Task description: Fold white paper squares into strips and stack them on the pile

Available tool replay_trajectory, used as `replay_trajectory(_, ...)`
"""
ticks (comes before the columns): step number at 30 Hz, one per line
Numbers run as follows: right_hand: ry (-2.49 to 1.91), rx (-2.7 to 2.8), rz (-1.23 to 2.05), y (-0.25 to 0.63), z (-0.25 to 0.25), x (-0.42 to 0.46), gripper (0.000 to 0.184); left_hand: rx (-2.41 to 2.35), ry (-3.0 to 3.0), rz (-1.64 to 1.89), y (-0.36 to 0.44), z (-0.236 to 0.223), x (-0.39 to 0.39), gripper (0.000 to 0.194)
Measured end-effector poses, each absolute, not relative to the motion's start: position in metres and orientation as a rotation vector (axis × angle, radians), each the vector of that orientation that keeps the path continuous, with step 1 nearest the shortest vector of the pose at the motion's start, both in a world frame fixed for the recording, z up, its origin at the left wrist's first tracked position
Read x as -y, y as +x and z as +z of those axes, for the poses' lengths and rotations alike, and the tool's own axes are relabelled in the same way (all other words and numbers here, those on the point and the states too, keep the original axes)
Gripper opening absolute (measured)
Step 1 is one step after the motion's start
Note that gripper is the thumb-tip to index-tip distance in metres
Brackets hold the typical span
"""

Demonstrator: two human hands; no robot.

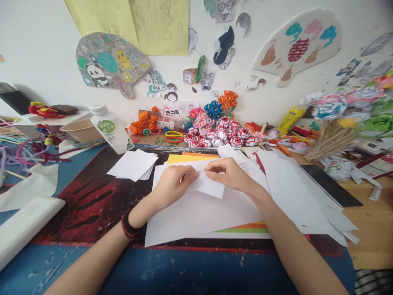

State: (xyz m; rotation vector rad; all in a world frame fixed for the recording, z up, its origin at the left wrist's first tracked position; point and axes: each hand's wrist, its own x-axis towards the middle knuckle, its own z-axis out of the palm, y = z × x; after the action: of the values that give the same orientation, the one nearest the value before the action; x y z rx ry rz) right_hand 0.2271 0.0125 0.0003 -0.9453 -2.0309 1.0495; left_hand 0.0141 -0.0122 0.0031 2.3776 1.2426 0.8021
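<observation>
A small white sheet of paper (208, 186) is held up by its top edge between my two hands. My left hand (173, 182) pinches the edge near its left side, thumb and forefinger together. Close beside it, my right hand (229, 174) pinches the same edge with its fingertips. Under both hands lies a large white sheet (196, 221), on top of orange, green and yellow paper. A stack of small white papers (133, 164) rests to the left of my left hand, and more small papers (235, 155) lie behind my right hand.
White sheets and strips (294, 196) spread to the right beside a dark tablet-like slab (331, 186). Along the wall stand a white bottle (109, 127), a paper bowl (81, 129), red-and-white flowers (221, 135) and a yellow bottle (290, 119). A white case (29, 229) lies at left.
</observation>
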Motion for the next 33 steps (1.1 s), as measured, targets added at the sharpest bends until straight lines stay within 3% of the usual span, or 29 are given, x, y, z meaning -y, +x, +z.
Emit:
replay_trajectory(7, -0.938, 2.129, 1.079, 0.226, -0.001, -0.013, 0.013, -1.2, 2.441, 0.799, 0.015, 0.001, 0.013, 0.022)
replay_trajectory(24, -1.3, 2.08, 0.563, 0.247, -0.006, -0.028, 0.011, -1.58, 2.347, 1.193, 0.003, 0.007, 0.013, 0.024)
replay_trajectory(27, -1.282, 1.975, 0.617, 0.243, -0.008, -0.028, 0.01, -1.688, 2.238, 1.271, 0.0, 0.01, 0.011, 0.024)
replay_trajectory(29, -1.139, 1.9, 0.78, 0.232, -0.007, -0.021, 0.017, -1.711, 2.233, 1.239, 0.004, 0.007, 0.012, 0.025)
replay_trajectory(33, -0.85, 1.859, 1.086, 0.21, -0.004, -0.004, 0.052, -1.544, 2.347, 1.12, 0.017, -0.001, 0.016, 0.023)
